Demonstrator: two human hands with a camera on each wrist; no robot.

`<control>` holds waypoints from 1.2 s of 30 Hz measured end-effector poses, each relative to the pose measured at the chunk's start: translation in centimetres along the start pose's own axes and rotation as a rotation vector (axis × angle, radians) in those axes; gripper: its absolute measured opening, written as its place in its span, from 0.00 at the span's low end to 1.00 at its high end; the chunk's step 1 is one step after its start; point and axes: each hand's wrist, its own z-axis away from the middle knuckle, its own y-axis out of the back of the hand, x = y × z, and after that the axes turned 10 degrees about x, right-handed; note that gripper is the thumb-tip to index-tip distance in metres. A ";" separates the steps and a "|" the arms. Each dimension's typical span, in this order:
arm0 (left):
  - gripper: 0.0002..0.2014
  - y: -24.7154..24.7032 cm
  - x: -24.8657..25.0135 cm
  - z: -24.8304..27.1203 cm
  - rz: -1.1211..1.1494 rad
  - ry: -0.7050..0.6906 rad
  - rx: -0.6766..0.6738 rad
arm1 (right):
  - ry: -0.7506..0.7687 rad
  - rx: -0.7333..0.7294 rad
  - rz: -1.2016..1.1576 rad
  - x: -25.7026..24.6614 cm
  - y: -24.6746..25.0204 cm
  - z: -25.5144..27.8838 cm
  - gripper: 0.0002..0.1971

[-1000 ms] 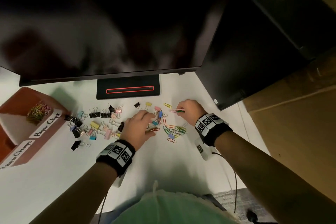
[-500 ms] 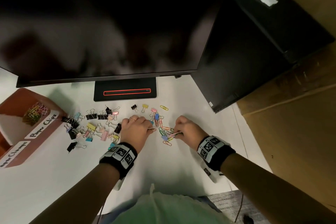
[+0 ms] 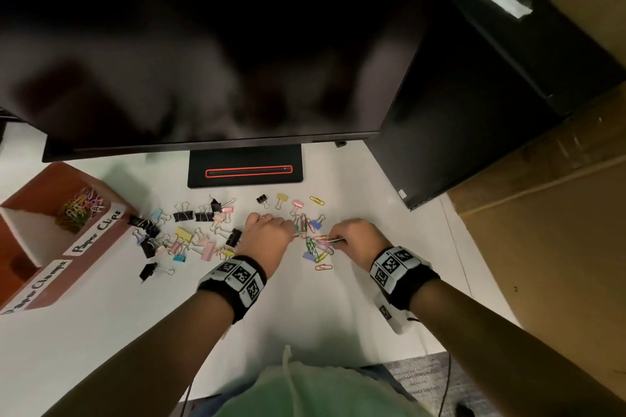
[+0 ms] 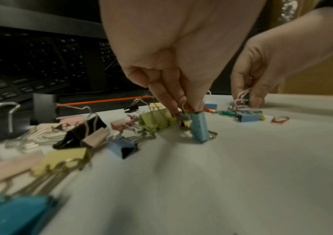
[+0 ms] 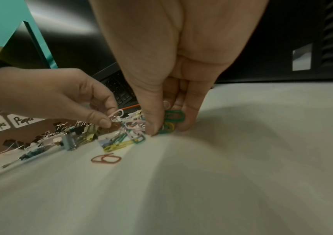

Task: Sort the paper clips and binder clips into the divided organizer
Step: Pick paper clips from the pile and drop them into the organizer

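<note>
Task partly done: organizer (image 3: 101,240) far left of hands, one section already holding paper clips, other section's contents hidden. Left hand (image 3: 267,234) pinches paper clips; right hand (image 3: 355,237) pinches green, pink ones from pile (image 3: 316,247) between hands. Binder clips (image 3: 189,230), folded metal with wire handles, left of left hand on smooth white counter (image 3: 305,308).

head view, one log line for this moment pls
left hand: pinching paper clips | right hand: pinching paper clips from pile | organizer: some paper clips in | binder clips: loose on desk
</note>
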 end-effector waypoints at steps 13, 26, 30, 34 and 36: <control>0.02 11.3 -13.8 10.8 0.651 0.423 0.416 | 0.323 0.198 -0.162 -17.8 2.0 -4.8 0.09; 0.03 13.4 -29.2 15.7 0.773 0.748 0.411 | 0.372 0.059 -0.122 -38.0 -3.3 -15.6 0.19; 0.10 12.8 -29.8 15.1 0.757 0.728 0.365 | 0.348 0.085 -0.177 -36.7 -3.6 -14.9 0.18; 0.12 12.8 -27.9 15.4 0.677 0.516 0.369 | 0.311 0.187 -0.148 -30.9 -1.9 -12.3 0.12; 0.12 12.4 -26.0 14.9 0.655 0.400 0.328 | 0.242 0.212 -0.107 -26.7 -1.1 -10.8 0.12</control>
